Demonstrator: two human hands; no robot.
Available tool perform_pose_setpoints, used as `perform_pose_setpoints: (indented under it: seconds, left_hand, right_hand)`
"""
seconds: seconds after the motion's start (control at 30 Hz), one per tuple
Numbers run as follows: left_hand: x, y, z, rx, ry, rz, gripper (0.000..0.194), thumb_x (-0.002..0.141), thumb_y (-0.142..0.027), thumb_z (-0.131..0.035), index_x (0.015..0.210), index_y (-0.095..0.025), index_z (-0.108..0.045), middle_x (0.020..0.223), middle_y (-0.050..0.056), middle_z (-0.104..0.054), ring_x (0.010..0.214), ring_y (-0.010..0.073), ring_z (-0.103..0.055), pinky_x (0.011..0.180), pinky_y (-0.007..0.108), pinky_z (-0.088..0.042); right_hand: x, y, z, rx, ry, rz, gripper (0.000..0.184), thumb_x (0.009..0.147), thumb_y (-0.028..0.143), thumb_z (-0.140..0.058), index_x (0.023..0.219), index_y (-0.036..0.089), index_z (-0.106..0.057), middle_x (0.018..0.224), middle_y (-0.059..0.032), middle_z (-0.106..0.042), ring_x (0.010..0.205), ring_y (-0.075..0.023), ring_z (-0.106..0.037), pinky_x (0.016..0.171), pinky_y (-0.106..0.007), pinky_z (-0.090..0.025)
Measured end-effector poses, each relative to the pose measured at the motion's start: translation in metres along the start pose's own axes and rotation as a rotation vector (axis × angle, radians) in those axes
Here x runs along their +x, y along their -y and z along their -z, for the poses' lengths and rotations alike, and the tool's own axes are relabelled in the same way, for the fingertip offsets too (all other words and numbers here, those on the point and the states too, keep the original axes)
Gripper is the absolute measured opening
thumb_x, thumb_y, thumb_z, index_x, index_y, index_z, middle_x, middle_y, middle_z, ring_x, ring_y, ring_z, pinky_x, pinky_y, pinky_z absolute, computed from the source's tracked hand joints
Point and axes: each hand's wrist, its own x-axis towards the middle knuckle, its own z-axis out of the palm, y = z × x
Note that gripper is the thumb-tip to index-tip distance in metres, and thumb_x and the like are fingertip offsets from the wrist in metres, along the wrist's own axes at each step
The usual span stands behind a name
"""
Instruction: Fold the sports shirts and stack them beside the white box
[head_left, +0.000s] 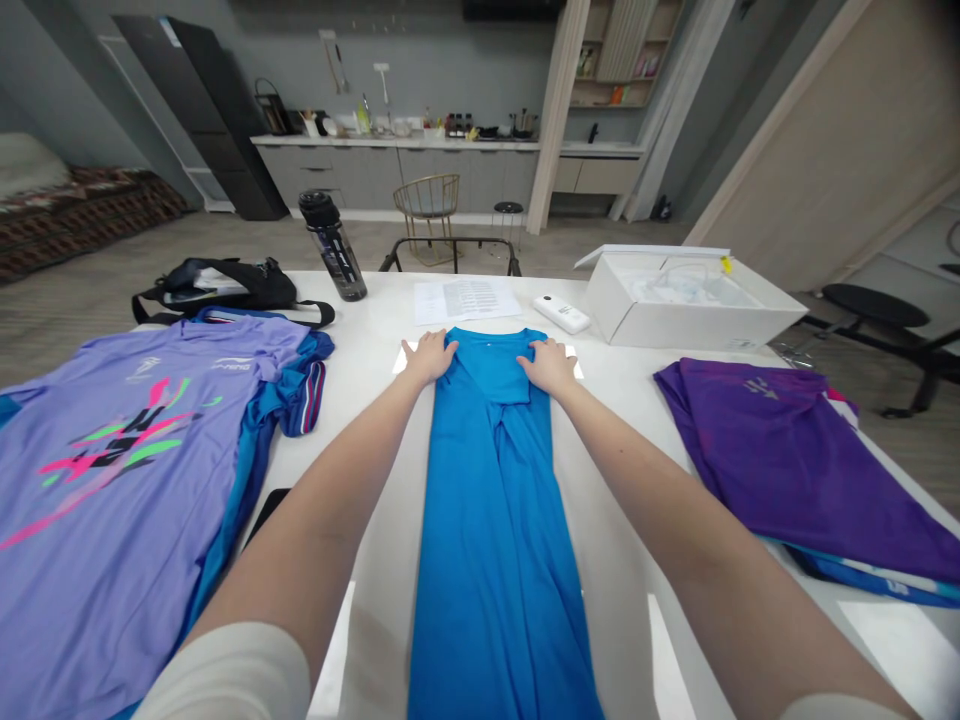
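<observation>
A blue T-shirt (487,520), folded into a long narrow strip, lies lengthwise on the white table in front of me. Its collar end points away from me, and some creases run down its middle. At the top left corner, my left hand (429,358) grips the cloth with its thumb on the fabric. My right hand (551,366) has hold of the opposite corner, its thumb and fingers at the edge. Part of the fingertips of both hands is hidden. The near end of the shirt runs out of view at the bottom.
Left lie a lavender printed shirt (202,400) over blue shirts, a black bag (225,287) and a water bottle (335,250). Beyond the collar are a printed paper (469,299) and a white device (561,313). Right are an open white box (682,305) and folded purple shirts (795,450).
</observation>
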Motion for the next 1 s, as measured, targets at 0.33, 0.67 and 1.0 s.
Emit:
perform_pose_setpoints:
  seconds: [0.33,0.67,1.0]
  left_hand:
    - [0.036,0.040,0.027,-0.040,0.052,-0.131,0.022,0.093,-0.036,-0.059,0.111,-0.025,-0.065,0.114,0.006,-0.069,0.118,0.0286,-0.055,0.108,0.049,-0.031]
    - [-0.047,-0.028,0.039,0.144,-0.246,-0.209,0.048,0.094,-0.019,-0.049,0.142,-0.018,-0.048,0.140,0.018,-0.050,0.126,0.0342,-0.048,0.102,0.050,-0.037]
    - [-0.270,-0.071,0.048,0.057,0.093,-0.647,0.024,0.100,-0.023,-0.049,0.120,-0.021,-0.062,0.118,0.007,-0.060,0.104,0.0228,-0.058,0.089,0.036,-0.047]
  right_hand:
    - [0.021,0.006,0.003,0.129,-0.149,0.090,0.015,0.096,0.036,-0.056,0.099,0.023,-0.064,0.095,-0.0044,-0.071,0.099,-0.0253,-0.061,0.089,-0.039,-0.044]
    - [0.018,0.020,-0.020,0.009,-0.209,0.002,0.036,0.093,0.031,-0.059,0.127,0.020,-0.057,0.130,-0.0166,-0.059,0.120,-0.0348,-0.054,0.096,-0.050,-0.045]
    - [-0.094,0.055,-0.007,0.096,0.057,0.359,0.018,0.094,0.027,-0.060,0.107,0.018,-0.068,0.114,-0.0105,-0.066,0.102,-0.0233,-0.063,0.093,-0.033,-0.048]
